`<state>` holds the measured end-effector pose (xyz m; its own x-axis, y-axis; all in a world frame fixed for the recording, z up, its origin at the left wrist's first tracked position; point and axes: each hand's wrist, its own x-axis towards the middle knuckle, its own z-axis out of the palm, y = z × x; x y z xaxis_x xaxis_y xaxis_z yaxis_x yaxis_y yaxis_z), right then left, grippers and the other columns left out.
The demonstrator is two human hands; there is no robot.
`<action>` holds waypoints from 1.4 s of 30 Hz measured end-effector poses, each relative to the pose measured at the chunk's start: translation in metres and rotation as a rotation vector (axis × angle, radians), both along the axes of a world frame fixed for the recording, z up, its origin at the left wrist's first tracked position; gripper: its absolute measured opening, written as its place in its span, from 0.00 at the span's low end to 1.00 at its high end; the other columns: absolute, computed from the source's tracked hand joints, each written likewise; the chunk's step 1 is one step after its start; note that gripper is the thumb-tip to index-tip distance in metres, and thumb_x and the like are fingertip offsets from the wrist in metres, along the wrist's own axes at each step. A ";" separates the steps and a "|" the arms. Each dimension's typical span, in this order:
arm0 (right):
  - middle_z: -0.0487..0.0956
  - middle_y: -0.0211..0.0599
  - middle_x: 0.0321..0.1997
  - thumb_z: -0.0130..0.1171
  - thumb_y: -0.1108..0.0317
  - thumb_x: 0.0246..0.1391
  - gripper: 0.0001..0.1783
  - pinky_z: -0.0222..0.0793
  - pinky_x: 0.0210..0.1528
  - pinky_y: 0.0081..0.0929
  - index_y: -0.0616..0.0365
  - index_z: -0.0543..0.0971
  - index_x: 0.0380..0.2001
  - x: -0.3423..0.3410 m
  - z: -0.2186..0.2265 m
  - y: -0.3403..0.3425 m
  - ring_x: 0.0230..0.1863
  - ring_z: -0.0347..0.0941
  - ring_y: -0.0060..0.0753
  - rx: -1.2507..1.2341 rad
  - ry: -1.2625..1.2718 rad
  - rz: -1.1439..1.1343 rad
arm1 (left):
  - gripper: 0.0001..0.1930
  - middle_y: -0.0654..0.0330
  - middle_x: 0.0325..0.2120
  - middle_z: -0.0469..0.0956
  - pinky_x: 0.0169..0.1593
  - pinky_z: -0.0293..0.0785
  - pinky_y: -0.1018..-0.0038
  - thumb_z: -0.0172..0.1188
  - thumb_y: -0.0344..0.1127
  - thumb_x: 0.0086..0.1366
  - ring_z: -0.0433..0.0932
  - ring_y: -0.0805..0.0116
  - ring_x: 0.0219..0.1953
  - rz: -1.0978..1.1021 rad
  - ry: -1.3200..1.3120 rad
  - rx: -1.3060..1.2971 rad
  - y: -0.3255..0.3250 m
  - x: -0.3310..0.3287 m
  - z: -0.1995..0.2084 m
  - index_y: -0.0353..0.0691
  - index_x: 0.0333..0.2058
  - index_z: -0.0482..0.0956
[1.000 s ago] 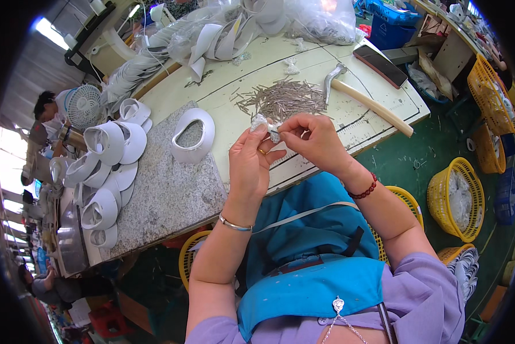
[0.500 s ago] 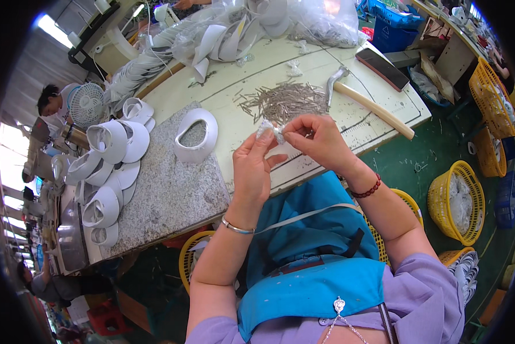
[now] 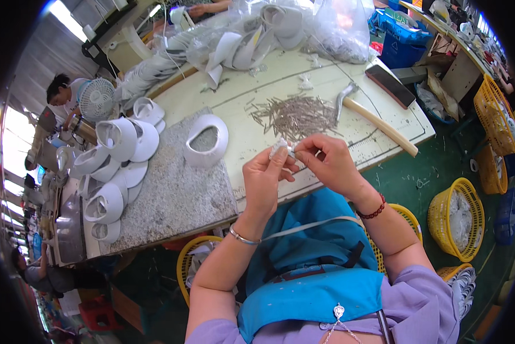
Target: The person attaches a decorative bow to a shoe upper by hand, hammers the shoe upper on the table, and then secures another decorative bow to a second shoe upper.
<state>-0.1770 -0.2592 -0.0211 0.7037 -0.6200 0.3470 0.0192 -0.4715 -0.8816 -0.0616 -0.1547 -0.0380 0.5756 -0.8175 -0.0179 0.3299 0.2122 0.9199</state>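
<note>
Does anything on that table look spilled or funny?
Maybe: a loose heap of thin brownish-grey sticks lies scattered on the cream-coloured tabletop, pointing every which way, with no container around it. That looks like a spill, though it may be on purpose. I see nothing plainly broken.

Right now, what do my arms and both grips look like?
Your short lavender fabric sleeves are loose. On the left is a slim, silver-coloured metal bangle; on the right, a dark red beaded bracelet. Your left grip and right grip are ungloved.
</note>
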 end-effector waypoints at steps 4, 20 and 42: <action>0.77 0.41 0.25 0.59 0.74 0.50 0.03 0.68 0.26 0.28 0.63 0.77 0.28 0.003 0.000 0.005 0.24 0.73 0.35 -0.254 -0.070 -0.080 | 0.11 0.59 0.25 0.79 0.26 0.74 0.81 0.57 0.33 0.66 0.78 0.74 0.26 0.061 -0.093 -0.032 0.001 -0.004 0.004 0.31 0.40 0.79; 0.79 0.33 0.28 0.61 0.75 0.49 0.05 0.70 0.28 0.18 0.62 0.79 0.32 -0.006 0.016 0.010 0.28 0.74 0.21 -0.085 -0.005 0.074 | 0.14 0.58 0.25 0.78 0.27 0.75 0.78 0.55 0.36 0.66 0.79 0.69 0.27 -0.102 0.156 -0.088 0.022 0.006 0.014 0.29 0.42 0.77; 0.76 0.29 0.26 0.62 0.74 0.52 0.08 0.65 0.26 0.14 0.62 0.72 0.33 -0.001 0.016 0.003 0.26 0.67 0.12 0.326 -0.120 0.181 | 0.10 0.55 0.28 0.80 0.31 0.81 0.74 0.50 0.32 0.68 0.82 0.64 0.31 -0.229 0.291 -0.126 0.022 0.004 0.009 0.32 0.40 0.76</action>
